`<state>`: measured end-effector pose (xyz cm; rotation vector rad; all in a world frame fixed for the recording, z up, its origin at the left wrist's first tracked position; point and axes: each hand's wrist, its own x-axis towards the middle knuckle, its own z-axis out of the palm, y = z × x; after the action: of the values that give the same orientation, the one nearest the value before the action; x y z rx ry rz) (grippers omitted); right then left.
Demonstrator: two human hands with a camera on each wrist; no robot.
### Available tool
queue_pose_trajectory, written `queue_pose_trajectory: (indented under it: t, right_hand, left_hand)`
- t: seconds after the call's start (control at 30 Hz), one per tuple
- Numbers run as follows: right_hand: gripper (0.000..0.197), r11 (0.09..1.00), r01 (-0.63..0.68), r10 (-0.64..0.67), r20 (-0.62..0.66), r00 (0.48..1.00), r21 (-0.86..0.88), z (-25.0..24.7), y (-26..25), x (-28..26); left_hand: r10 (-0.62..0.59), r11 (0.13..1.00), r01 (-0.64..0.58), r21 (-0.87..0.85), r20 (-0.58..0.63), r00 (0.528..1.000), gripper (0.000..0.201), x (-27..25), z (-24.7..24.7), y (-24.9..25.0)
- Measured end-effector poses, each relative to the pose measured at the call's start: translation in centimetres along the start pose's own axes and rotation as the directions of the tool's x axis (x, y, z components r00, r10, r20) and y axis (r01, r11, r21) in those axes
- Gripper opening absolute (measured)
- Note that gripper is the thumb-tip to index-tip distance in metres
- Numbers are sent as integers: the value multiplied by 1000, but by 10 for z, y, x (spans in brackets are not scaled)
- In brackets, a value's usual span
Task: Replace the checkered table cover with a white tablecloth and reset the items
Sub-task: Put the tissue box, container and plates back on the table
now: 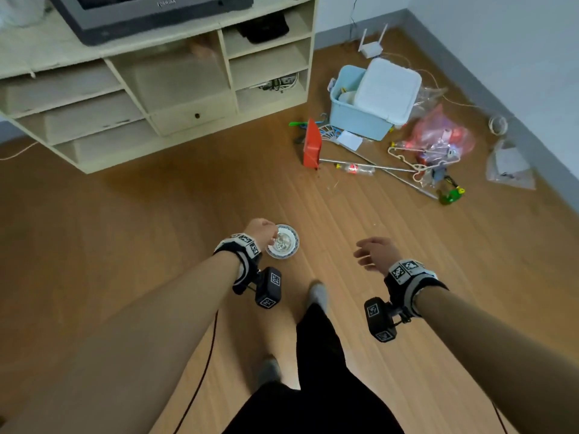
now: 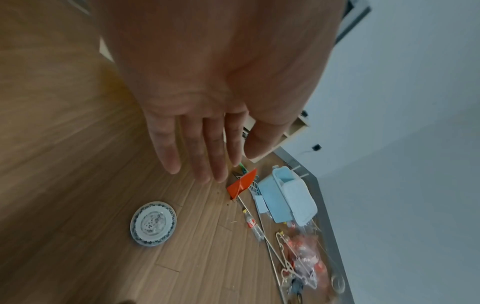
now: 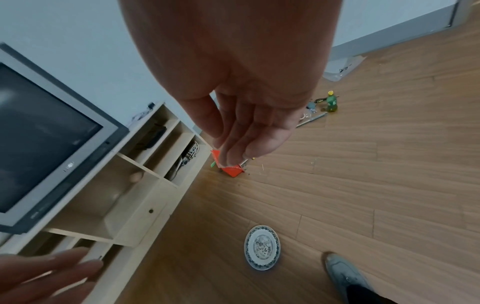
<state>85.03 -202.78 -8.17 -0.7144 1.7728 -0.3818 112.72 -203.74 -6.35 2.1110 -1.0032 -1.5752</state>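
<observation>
A blue-and-white patterned plate [image 1: 286, 244] [image 2: 153, 223] [image 3: 262, 246] lies flat on the wooden floor in front of my feet. My left hand [image 1: 261, 230] [image 2: 221, 160] hovers well above the plate's left side with straight fingers, holding nothing and apart from it. My right hand [image 1: 372, 252] [image 3: 233, 148] hangs to the right of the plate, its fingers loosely bent and empty. No table, checkered cover or white tablecloth appears in any view.
A cream shelf unit [image 1: 175, 98] carrying a grey television [image 1: 150, 14] stands at the back left. At the back right lie a pale blue bin [image 1: 360, 111], a red dustpan [image 1: 311, 145], hangers, plastic bags, bottles and a router [image 1: 371, 48]. My socked foot [image 1: 318, 292] stands near the plate.
</observation>
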Motion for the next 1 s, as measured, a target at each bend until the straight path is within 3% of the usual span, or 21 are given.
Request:
queue_pose_trajectory:
  t: [0.13, 0.3, 0.5, 0.67, 0.87, 0.93, 1.0]
  right_hand:
    - [19, 998, -24, 23, -9, 1000, -64, 12, -11, 90]
    - [22, 995, -79, 78, -15, 997, -62, 50, 10, 211]
    - [22, 988, -138, 141, 33, 989, -70, 144, 88, 375]
    - [16, 978, -151, 158, 34, 987, -147, 229, 153, 510]
    - [15, 923, -110, 115, -8, 993, -368, 293, 203, 634]
    - [25, 924, -113, 111, -27, 993, -365, 308, 212, 664]
    - [32, 934, -107, 98, -42, 994, -340, 321, 218, 687]
  left_hand:
    - [-136, 980, 130, -151, -36, 990, 11, 85, 17, -1]
    - [-229, 944, 194, -267, -106, 968, 12, 209, 43, -47]
    - [-331, 889, 283, -359, -77, 941, 12, 367, 103, -165]
    - [-469, 819, 401, -410, -79, 879, 9, 482, 149, -278]
    - [-432, 870, 354, -343, -184, 883, 27, 609, 173, -349]
    - [-414, 881, 335, -334, -204, 887, 36, 643, 178, -359]
    - [-395, 891, 315, -325, -216, 893, 30, 668, 180, -365]
